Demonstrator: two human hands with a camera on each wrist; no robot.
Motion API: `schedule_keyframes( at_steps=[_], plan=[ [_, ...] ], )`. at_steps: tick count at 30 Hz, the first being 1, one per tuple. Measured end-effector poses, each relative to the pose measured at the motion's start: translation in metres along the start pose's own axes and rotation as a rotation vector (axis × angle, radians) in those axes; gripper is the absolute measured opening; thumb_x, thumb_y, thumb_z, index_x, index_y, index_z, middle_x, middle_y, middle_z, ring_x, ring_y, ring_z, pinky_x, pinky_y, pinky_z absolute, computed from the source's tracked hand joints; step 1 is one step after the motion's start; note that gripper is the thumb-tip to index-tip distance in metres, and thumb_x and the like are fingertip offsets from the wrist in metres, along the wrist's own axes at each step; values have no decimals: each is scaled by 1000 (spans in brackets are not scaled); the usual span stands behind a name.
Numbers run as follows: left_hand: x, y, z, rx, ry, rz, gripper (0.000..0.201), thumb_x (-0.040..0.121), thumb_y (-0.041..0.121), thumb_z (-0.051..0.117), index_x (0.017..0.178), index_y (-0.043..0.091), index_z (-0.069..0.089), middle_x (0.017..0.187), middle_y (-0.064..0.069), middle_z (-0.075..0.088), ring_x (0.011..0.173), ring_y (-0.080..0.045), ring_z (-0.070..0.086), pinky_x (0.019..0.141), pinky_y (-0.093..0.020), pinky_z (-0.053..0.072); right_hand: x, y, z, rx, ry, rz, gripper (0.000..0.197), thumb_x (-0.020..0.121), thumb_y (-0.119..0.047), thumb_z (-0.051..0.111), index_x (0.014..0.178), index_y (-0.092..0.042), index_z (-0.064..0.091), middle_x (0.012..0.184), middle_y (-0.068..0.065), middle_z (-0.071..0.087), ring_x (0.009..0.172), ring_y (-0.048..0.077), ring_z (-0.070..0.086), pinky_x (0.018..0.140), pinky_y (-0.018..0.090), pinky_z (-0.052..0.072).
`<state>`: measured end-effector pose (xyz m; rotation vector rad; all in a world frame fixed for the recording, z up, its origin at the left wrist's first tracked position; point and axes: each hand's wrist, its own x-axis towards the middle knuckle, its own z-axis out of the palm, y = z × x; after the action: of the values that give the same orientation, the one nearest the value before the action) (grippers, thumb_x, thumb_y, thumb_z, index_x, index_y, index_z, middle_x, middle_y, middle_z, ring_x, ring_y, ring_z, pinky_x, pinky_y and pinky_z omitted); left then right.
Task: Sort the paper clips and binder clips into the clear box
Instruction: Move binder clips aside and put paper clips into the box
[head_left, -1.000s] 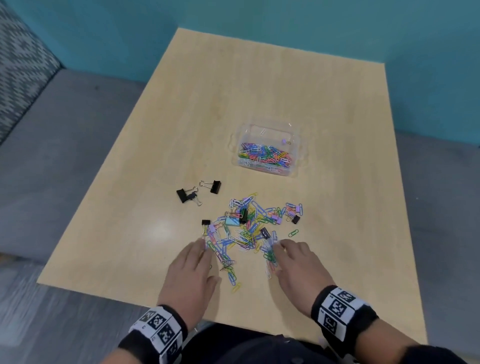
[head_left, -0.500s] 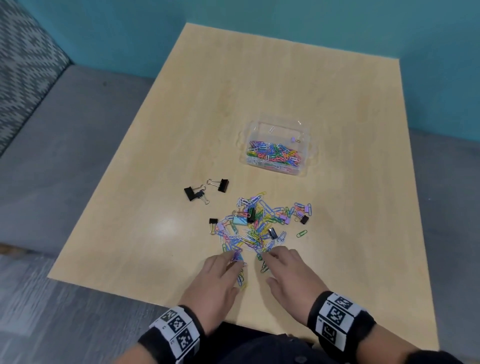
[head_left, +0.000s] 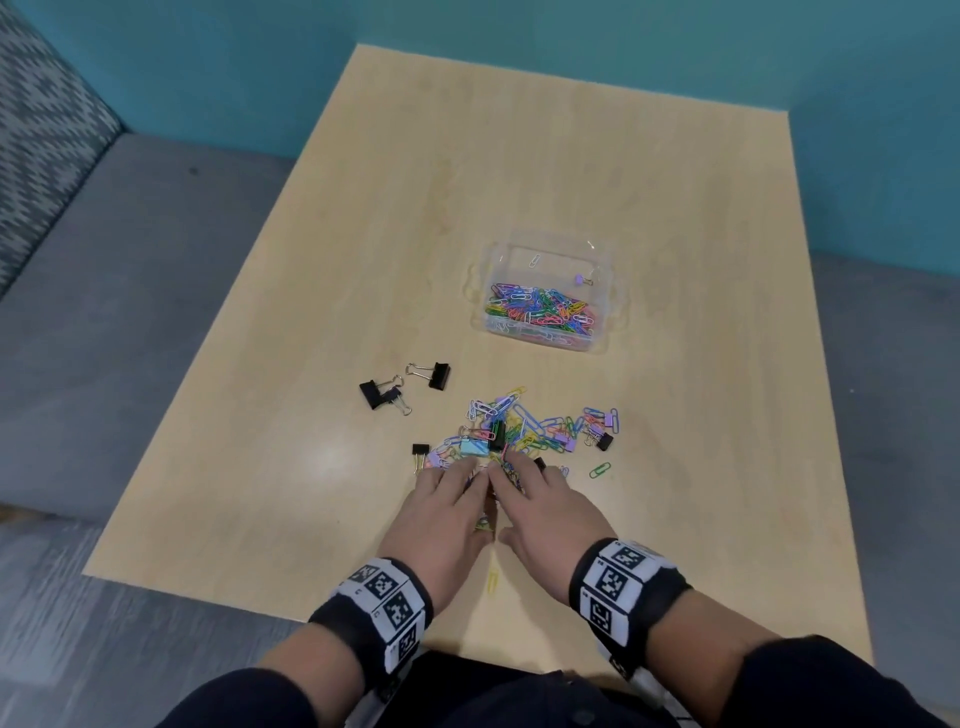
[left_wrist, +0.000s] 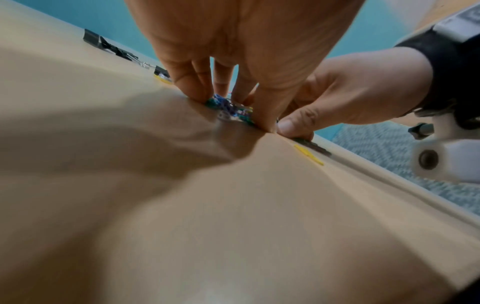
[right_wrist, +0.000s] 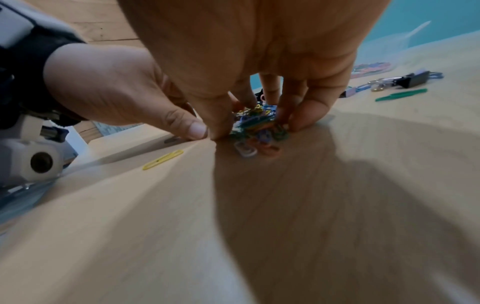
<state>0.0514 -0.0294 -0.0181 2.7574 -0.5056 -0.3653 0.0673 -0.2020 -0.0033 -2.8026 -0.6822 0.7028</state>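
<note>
On the tabletop, going left to right, we note two black binder clips lying loose, then our left hand and right hand cupped together, thumbs touching, fingers curled around a small heap of paper clips at the near edge of the scattered pile. One yellow paper clip lies just behind the hands; a green one sits right of the pile. The clear box, further back, holds coloured clips in its near compartment
</note>
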Motion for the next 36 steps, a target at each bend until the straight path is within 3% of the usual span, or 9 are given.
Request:
schedule_keyframes(
  at_steps=[3, 5, 8, 12, 16, 19, 26, 32, 36],
  plan=[
    [4, 1, -3, 29, 51, 30, 57, 73, 29, 72, 125, 14, 54, 126, -7, 51, 102, -27, 44, 91, -38, 46, 4, 2, 0, -62, 6, -53, 71, 78, -15, 64, 141, -9, 32, 140, 14, 38, 104, 36, 49, 74, 41, 54],
    [5, 2, -3, 64, 73, 81, 50, 68, 25, 76, 113, 14, 60, 116, -6, 54, 96, -25, 43, 87, -34, 40, 3, 4, -2, -89, 26, -100, 63, 73, -3, 53, 135, -5, 39, 129, 16, 45, 98, 36, 49, 71, 43, 54],
    [4, 4, 0, 63, 55, 83, 43, 63, 13, 75, 104, 17, 60, 110, -3, 52, 88, -23, 44, 78, -29, 44, -1, 5, -5, -143, 112, -153, 50, 65, -5, 37, 113, -7, 51, 106, 13, 55, 82, 32, 53, 56, 38, 52],
    [2, 6, 2, 35, 37, 77, 35, 64, 1, 68, 93, 18, 58, 96, 0, 49, 81, -22, 41, 67, -32, 48, -3, 7, -4, -194, 198, -213, 39, 54, -6, 51, 92, -14, 47, 87, 8, 57, 69, 26, 55, 46, 30, 45],
    [3, 6, -1, 47, 25, 89, 33, 59, 1, 70, 83, 20, 58, 86, 1, 50, 76, -21, 43, 60, -31, 47, -4, 9, -3, -202, 175, -230, 50, 46, -6, 74, 89, -14, 49, 86, 7, 57, 66, 25, 55, 44, 29, 44],
    [3, 5, -4, 82, 17, 115, 35, 51, 1, 73, 75, 21, 56, 80, 2, 50, 72, -19, 45, 58, -26, 41, -6, 9, -5, -218, 153, -213, 50, 42, -9, 78, 86, -15, 56, 84, 6, 58, 64, 24, 57, 41, 28, 42],
    [7, 1, -7, 47, 46, 119, 38, 48, -4, 74, 70, 19, 53, 77, 0, 50, 68, -21, 45, 51, -30, 43, -9, 15, -4, -153, 140, -200, 56, 40, -14, 82, 82, -19, 46, 79, 2, 56, 61, 21, 55, 41, 25, 40],
    [11, 2, -18, -63, 20, 1, 36, 49, -1, 75, 61, 20, 48, 67, 5, 45, 57, -18, 48, 48, -22, 25, -6, 23, -5, 33, 181, -114, 42, 54, -5, 77, 73, -21, 44, 70, -2, 49, 52, 18, 48, 41, 23, 35],
    [11, 2, -21, -20, -34, 77, 31, 54, 20, 82, 73, 21, 57, 77, 5, 52, 67, -17, 52, 52, -23, 40, -4, 28, -14, 169, 175, -37, 29, 65, -2, 70, 71, -20, 48, 68, -3, 48, 47, 16, 40, 41, 21, 28]
  ],
)
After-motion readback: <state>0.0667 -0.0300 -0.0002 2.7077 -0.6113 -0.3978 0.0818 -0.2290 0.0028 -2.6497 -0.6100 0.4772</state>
